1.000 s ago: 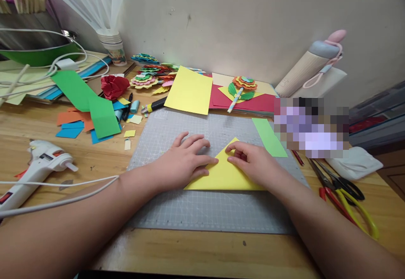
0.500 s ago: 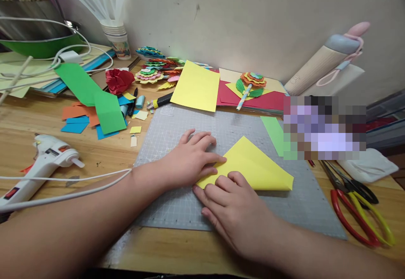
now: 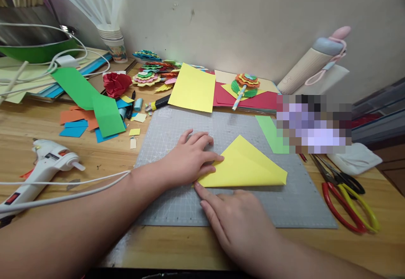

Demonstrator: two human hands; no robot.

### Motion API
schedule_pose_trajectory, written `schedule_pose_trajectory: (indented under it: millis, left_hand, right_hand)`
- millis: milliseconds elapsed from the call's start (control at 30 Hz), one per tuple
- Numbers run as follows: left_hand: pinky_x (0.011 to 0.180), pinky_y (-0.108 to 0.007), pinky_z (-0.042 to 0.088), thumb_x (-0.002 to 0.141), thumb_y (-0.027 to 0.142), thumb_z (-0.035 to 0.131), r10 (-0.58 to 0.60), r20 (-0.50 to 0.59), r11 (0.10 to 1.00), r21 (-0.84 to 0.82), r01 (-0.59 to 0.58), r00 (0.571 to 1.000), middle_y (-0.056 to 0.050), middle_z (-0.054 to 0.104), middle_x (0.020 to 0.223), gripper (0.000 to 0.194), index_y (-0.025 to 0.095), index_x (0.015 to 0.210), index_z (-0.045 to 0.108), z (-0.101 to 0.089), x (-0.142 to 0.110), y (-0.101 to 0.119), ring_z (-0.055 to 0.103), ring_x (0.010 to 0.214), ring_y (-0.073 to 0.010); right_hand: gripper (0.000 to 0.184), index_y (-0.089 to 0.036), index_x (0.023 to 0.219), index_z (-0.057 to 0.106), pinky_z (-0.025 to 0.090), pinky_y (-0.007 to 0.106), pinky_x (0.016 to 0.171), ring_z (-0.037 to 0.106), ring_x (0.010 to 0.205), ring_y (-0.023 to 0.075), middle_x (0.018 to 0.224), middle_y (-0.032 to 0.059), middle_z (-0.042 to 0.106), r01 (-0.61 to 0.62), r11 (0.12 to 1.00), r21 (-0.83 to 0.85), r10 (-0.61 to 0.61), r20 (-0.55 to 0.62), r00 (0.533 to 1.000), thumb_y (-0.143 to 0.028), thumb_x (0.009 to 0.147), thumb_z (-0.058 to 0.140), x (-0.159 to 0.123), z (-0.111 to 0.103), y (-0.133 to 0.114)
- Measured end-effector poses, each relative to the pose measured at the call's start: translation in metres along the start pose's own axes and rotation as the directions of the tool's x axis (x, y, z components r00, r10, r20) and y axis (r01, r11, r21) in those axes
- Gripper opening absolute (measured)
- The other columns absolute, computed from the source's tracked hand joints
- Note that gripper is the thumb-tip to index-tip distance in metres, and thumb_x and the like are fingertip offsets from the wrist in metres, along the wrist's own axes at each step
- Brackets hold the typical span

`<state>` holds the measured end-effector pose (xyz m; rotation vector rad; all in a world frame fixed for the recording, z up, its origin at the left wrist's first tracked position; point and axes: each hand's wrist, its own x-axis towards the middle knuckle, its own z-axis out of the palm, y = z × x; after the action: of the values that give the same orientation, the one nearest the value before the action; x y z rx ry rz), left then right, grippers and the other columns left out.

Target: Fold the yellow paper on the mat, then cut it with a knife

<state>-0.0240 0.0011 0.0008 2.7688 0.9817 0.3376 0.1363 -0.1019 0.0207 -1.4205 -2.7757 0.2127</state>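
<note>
A yellow sheet of paper, folded over into a triangle, lies on the grey cutting mat with its fold along the near side. My left hand rests flat with fingers spread, thumb and index finger on the paper's left edge. At the near left corner of the fold, the index fingertip of my right hand touches the paper. That index finger and the thumb are stretched out; the other fingers curl under and are partly hidden. Neither hand grips anything.
On the right lie scissors with red and yellow handles and a light green strip. A white glue gun with its cord is at left. Green paper, another yellow sheet and a paper flower lie farther back.
My right hand has moved from the paper's right side to the near left corner of its fold. The left hand stays on the left edge.
</note>
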Motion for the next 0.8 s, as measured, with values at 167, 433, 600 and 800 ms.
schedule_pose_trajectory:
  millis: [167, 433, 600, 800]
  left_hand:
    - [0.108, -0.06, 0.016, 0.092, 0.037, 0.054, 0.008, -0.003, 1.0, -0.003, -0.008, 1.0, -0.007, 0.05, 0.124, 0.028, 0.036, 0.12, 0.061, 0.0, 0.0, -0.001, 0.035, 0.131, -0.0281]
    - [0.109, -0.06, 0.015, 0.093, 0.037, 0.052, 0.009, 0.004, 1.0, -0.005, -0.009, 1.0, -0.006, 0.049, 0.124, 0.029, 0.035, 0.121, 0.06, 0.001, 0.0, -0.002, 0.033, 0.132, -0.0281]
    - [0.108, -0.06, 0.016, 0.093, 0.037, 0.052, 0.013, -0.002, 1.0, 0.003, -0.013, 1.0, -0.006, 0.05, 0.122, 0.028, 0.036, 0.12, 0.061, 0.001, 0.0, -0.001, 0.035, 0.131, -0.0277]
    - [0.107, -0.062, 0.016, 0.093, 0.037, 0.052, 0.01, -0.004, 1.0, -0.005, -0.01, 1.0, -0.006, 0.05, 0.122, 0.028, 0.037, 0.12, 0.06, 0.001, 0.001, -0.002, 0.036, 0.13, -0.0278]
  right_hand:
    - [0.043, -0.022, 0.127, 0.061, 0.033, 0.032, 0.043, 0.061, 0.041, 0.0225, 0.057, 0.0026, 0.07, -0.117, 0.992, -0.039, 0.116, -0.037, 0.993, -0.028, 0.096, 0.032, -0.009, 0.003, 0.0]
    - [0.045, -0.026, 0.126, 0.062, 0.041, 0.03, 0.042, 0.068, 0.047, 0.0233, 0.06, 0.002, 0.073, -0.298, 0.955, 0.004, 0.297, -0.099, 0.95, -0.029, 0.098, 0.027, -0.04, 0.006, 0.024]
    - [0.046, -0.034, 0.129, 0.058, 0.05, 0.034, 0.046, 0.072, 0.059, 0.0265, 0.082, 0.0033, 0.077, -0.467, 0.883, 0.043, 0.468, -0.017, 0.884, -0.038, 0.099, 0.024, -0.067, 0.007, 0.05]
    - [0.044, -0.038, 0.124, 0.062, 0.055, 0.041, 0.058, 0.072, 0.084, 0.0332, 0.102, 0.0024, 0.074, -0.634, 0.76, 0.14, 0.639, 0.015, 0.769, -0.047, 0.096, 0.03, -0.092, 0.007, 0.076]
